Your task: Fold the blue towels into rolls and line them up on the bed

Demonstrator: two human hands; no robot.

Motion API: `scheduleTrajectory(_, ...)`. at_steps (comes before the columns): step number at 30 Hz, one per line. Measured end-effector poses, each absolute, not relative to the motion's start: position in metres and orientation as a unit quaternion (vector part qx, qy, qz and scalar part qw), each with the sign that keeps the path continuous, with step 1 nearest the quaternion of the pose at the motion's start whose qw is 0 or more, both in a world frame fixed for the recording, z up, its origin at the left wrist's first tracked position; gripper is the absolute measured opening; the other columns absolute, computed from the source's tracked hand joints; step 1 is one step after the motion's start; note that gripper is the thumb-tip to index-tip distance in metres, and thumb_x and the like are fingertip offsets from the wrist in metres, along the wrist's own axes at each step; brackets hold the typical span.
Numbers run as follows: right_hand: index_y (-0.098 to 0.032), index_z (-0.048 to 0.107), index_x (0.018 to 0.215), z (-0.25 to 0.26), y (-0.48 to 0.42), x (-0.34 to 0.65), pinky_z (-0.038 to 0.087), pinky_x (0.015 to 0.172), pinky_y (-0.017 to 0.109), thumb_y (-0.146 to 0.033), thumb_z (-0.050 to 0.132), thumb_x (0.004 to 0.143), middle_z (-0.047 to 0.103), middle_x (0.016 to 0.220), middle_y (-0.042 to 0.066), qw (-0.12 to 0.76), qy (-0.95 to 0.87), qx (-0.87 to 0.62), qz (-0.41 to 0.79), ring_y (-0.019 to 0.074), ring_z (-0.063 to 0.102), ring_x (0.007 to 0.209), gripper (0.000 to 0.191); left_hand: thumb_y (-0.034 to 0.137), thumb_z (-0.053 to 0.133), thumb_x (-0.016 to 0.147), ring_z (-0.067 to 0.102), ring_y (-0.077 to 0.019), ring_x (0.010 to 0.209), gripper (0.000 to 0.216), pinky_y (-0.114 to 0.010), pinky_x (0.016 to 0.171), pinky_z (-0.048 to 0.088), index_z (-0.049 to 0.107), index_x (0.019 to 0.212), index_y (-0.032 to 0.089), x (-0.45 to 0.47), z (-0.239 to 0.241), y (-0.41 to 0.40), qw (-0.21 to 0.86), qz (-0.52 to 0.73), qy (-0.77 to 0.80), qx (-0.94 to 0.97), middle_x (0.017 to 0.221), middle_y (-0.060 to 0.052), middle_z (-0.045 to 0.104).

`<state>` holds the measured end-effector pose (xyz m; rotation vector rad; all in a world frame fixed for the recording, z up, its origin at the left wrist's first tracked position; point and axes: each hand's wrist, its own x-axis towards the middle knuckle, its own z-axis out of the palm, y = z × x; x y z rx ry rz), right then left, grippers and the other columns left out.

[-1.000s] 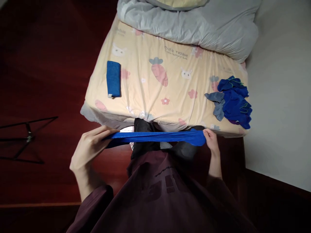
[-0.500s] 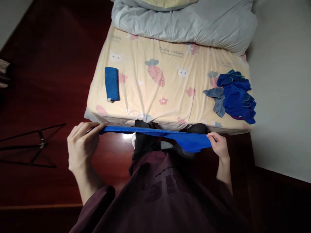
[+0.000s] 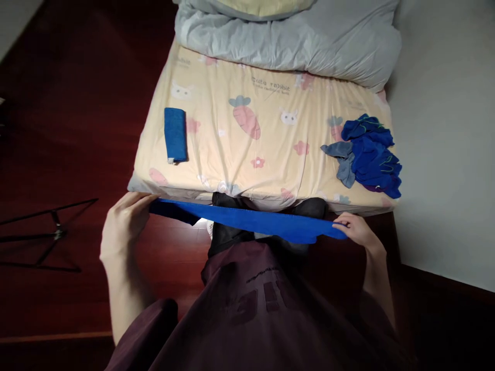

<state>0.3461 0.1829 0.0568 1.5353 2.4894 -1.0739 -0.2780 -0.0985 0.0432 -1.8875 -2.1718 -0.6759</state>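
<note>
A blue cloth (image 3: 247,220) is stretched out between my two hands, just off the near edge of the bed and above my legs. My left hand (image 3: 129,214) pinches its left end, fingers closed. At the other end, my right hand (image 3: 358,229) is closed on the cloth's right corner. The upper edge runs fairly straight, sloping down slightly to the right, and the rest hangs below it. On the bed's left side lies a folded blue cloth (image 3: 175,135). A crumpled pile of blue cloths (image 3: 373,157) with a grey cloth (image 3: 344,159) rests on the right.
The bed (image 3: 216,149) has a yellow sheet with carrots and rabbits. A bunched grey quilt (image 3: 286,46) covers its far part. Black tripod legs (image 3: 58,234) stand on the dark red floor at left. A pale wall (image 3: 448,144) rises on the right.
My right hand has moved slightly right and turned, and my left hand has shifted slightly left. The blue cloth now shows more of its hanging face.
</note>
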Motion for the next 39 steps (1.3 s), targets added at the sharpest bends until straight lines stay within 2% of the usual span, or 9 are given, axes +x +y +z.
scheduleTrajectory(4,-0.022,0.081,0.094,0.068,0.215,0.352,0.059,0.08,0.037,-0.057,0.061,0.099,0.081,0.1,0.012,-0.109,0.838,0.503,-0.178,0.0275,0.076,0.088,0.04,0.016,0.048,0.109,0.069,-0.0227,0.087,0.035,-0.032,0.081,0.056,0.083,0.114,0.02,-0.287,0.056,-0.093,0.153,-0.233,-0.742,-0.61,0.102,-0.008,0.08)
scheduleTrajectory(8,-0.022,0.08,0.093,0.086,0.23,0.358,0.059,0.078,0.034,-0.054,0.064,0.099,0.083,0.096,0.013,-0.142,0.84,0.511,-0.111,0.026,0.077,0.083,0.036,0.029,0.052,0.109,0.071,-0.0237,0.085,0.033,-0.033,0.08,0.058,0.083,0.112,0.022,-0.292,0.059,-0.101,0.144,-0.241,-0.777,-0.563,0.099,-0.008,0.08)
scheduleTrajectory(14,-0.027,0.083,0.081,0.113,0.24,0.363,0.06,0.076,0.038,-0.071,0.069,0.091,0.084,0.093,0.012,-0.084,0.859,0.476,-0.17,0.0282,0.079,0.083,0.048,0.052,0.05,0.097,0.079,-0.0254,0.085,0.041,-0.032,0.075,0.062,0.084,0.1,0.03,-0.312,0.058,-0.099,-0.152,-0.198,-0.772,-0.585,0.1,-0.003,0.083)
scheduleTrajectory(19,-0.028,0.084,0.085,0.133,0.23,0.383,0.046,0.046,0.037,-0.089,0.077,0.07,0.07,0.059,0.007,0.005,0.773,0.564,-0.291,0.0217,0.058,0.043,0.063,0.062,0.061,0.084,0.08,-0.0279,0.088,0.041,-0.031,0.075,0.064,0.083,0.101,0.032,-0.322,0.078,-0.102,-0.253,-0.175,-0.797,-0.519,0.096,-0.001,0.083)
scheduleTrajectory(22,-0.026,0.084,0.091,0.14,0.231,0.396,0.045,0.046,0.036,-0.088,0.08,0.065,0.058,0.045,0.003,0.089,0.715,0.594,-0.358,0.0236,0.057,0.041,0.068,0.067,0.064,0.081,0.076,-0.025,0.073,0.043,-0.029,0.061,0.06,0.082,0.094,0.031,-0.33,0.083,-0.097,-0.308,-0.121,-0.79,-0.517,0.087,0.0,0.08)
scheduleTrajectory(26,-0.022,0.081,0.087,0.144,0.262,0.383,0.052,0.054,0.034,-0.07,0.081,0.079,0.068,0.054,0.008,0.149,0.709,0.58,-0.372,0.0245,0.066,0.049,0.049,0.059,0.068,0.082,0.063,-0.0175,0.048,0.04,-0.027,0.052,0.056,0.082,0.103,0.028,-0.347,0.078,-0.05,-0.392,-0.04,-0.756,-0.522,0.081,0.002,0.077)
scheduleTrajectory(29,-0.016,0.08,0.1,0.14,0.299,0.349,0.054,0.06,0.029,-0.04,0.081,0.091,0.071,0.056,0.007,0.117,0.717,0.606,-0.325,0.0221,0.07,0.053,0.025,0.039,0.072,0.086,0.069,-0.0165,0.055,0.026,-0.024,0.057,0.057,0.081,0.103,0.022,-0.355,0.072,0.014,-0.37,-0.03,-0.75,-0.548,0.082,-0.001,0.078)
scheduleTrajectory(32,-0.011,0.078,0.11,0.127,0.338,0.306,0.056,0.065,0.026,-0.022,0.079,0.095,0.07,0.056,0.006,0.034,0.727,0.625,-0.281,0.0188,0.07,0.052,0.019,0.018,0.069,0.091,0.068,-0.0134,0.055,0.019,-0.023,0.067,0.06,0.08,0.105,0.014,-0.354,0.07,0.08,-0.309,-0.043,-0.79,-0.528,0.074,-0.001,0.075)
scheduleTrajectory(39,-0.009,0.078,0.109,0.108,0.407,0.255,0.065,0.08,0.031,-0.018,0.072,0.096,0.081,0.089,0.014,-0.258,0.728,0.609,-0.181,0.0225,0.08,0.079,0.016,0.009,0.059,0.091,0.078,-0.0235,0.091,0.029,-0.034,0.093,0.063,0.082,0.107,0.01,-0.366,0.088,0.154,-0.047,-0.326,-0.804,-0.494,0.099,-0.011,0.081)
